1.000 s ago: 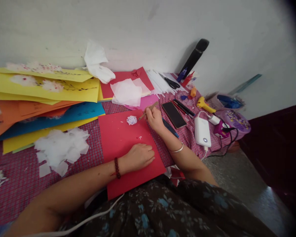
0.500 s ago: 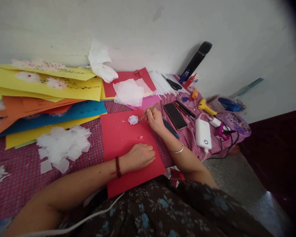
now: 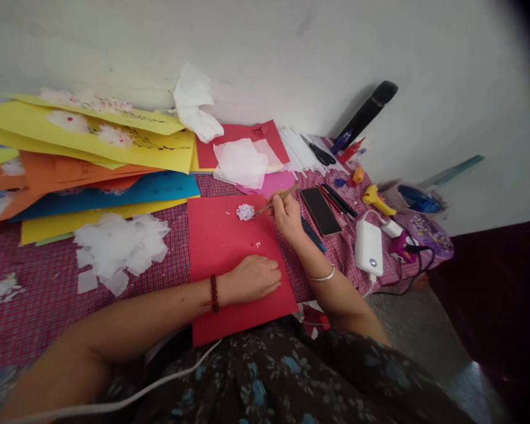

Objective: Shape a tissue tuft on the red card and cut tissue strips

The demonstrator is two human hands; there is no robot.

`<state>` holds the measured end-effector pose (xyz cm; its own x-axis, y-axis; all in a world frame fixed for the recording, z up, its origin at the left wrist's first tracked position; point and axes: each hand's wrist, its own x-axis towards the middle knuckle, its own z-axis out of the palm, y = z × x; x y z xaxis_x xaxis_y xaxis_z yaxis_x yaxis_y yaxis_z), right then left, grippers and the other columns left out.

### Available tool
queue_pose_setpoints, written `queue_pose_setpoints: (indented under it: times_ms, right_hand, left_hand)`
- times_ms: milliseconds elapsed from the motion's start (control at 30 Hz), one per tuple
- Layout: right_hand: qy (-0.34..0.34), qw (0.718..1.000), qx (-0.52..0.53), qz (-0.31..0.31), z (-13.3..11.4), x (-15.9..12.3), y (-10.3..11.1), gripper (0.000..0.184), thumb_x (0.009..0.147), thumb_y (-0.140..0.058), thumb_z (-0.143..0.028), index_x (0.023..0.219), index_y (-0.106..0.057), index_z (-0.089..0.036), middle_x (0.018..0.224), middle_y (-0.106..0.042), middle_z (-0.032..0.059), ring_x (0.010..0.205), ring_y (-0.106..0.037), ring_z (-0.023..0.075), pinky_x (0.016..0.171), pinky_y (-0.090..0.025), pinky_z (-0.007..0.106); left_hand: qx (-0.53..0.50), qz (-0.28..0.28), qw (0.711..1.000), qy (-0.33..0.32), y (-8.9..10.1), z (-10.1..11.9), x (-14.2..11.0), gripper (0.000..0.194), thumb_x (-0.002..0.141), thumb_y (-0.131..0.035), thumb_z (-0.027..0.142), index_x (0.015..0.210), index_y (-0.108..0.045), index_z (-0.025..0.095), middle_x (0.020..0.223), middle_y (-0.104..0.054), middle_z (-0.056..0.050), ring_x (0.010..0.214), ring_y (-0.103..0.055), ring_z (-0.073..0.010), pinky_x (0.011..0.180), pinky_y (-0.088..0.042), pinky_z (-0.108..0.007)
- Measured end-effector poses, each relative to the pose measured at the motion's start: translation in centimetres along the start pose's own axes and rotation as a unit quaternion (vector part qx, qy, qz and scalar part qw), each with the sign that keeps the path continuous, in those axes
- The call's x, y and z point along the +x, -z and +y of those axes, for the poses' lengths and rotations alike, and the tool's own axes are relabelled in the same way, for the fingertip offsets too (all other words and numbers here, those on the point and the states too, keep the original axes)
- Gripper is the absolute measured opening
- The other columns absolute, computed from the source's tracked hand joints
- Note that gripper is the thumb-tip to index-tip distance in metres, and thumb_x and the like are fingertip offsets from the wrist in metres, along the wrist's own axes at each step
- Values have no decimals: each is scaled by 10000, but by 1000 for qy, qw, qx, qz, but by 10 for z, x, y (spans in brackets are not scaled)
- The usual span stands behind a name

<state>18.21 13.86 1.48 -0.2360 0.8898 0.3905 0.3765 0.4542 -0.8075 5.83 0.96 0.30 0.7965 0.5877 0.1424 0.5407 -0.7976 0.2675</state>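
A red sheet of paper (image 3: 212,253) lies in front of me, with a small clump of white, purplish-tinged paper bits (image 3: 245,212) near its top edge. Between the closed fingers of my right hand (image 3: 287,216) is a thin brown stick (image 3: 265,206), its lower tip at the right side of the clump. My left hand (image 3: 255,277) rests palm down on the lower part of the sheet, its fingers curled together. Nothing shows in it, though the palm is hidden. A few tiny scraps are scattered on the red paper.
To the left lie cut white tissue pieces (image 3: 119,247) and stacked coloured sheets with blossom pictures (image 3: 150,156). More tissue (image 3: 241,165) is behind. On the right are a phone (image 3: 321,211), pens (image 3: 340,200), scissors (image 3: 320,153), a white power bank (image 3: 368,247) and a yellow glue gun (image 3: 378,200).
The view has shifted slightly, so most things appear further right. The stick's tip has come a little away from the clump's edge; my left hand stays resting on the red paper.
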Motion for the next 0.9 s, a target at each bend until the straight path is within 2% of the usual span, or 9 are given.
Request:
queue_pose_setpoints:
  times_ms: [167, 400, 667, 900]
  right_hand:
    - [9, 999, 39, -9, -7, -6, -6, 356, 998, -374, -455, 832, -567, -206, 570, -561, -20, 484, -519, 124, 523, -410, 256]
    - [43, 998, -14, -47, 0, -6, -15, 351, 996, -386, -466, 858, -571, -202, 615, -588, 4, 515, -539, 140, 541, -416, 269]
    - [32, 996, -49, -60, -4, -7, -15, 393, 999, -352, -496, 856, -573, -204, 623, -611, 19, 553, -576, 155, 557, -436, 278]
    - [12, 1000, 0, -21, -3, -8, -14, 427, 1002, -340, -525, 874, -587, -201, 669, -626, 22, 571, -585, 145, 560, -462, 269]
  left_hand:
    - [1, 12, 1000, -2, -3, 0, 0, 204, 958, -567, 281, 822, -653, 157, 821, -663, -50, 756, -613, -188, 696, -456, -324]
    - [-2, 25, 1000, 0, -4, 1, 1, 187, 941, -589, 269, 805, -649, 155, 793, -658, -51, 752, -614, -187, 675, -457, -317]
    - [-5, 20, 1000, -4, 2, 2, 1, 199, 942, -569, 247, 775, -631, 159, 788, -654, -51, 743, -617, -192, 671, -468, -325]
    - [-5, 10, 1000, 1, 2, 2, 1, 196, 947, -558, 249, 794, -639, 156, 810, -665, -54, 748, -624, -190, 679, -467, -320]
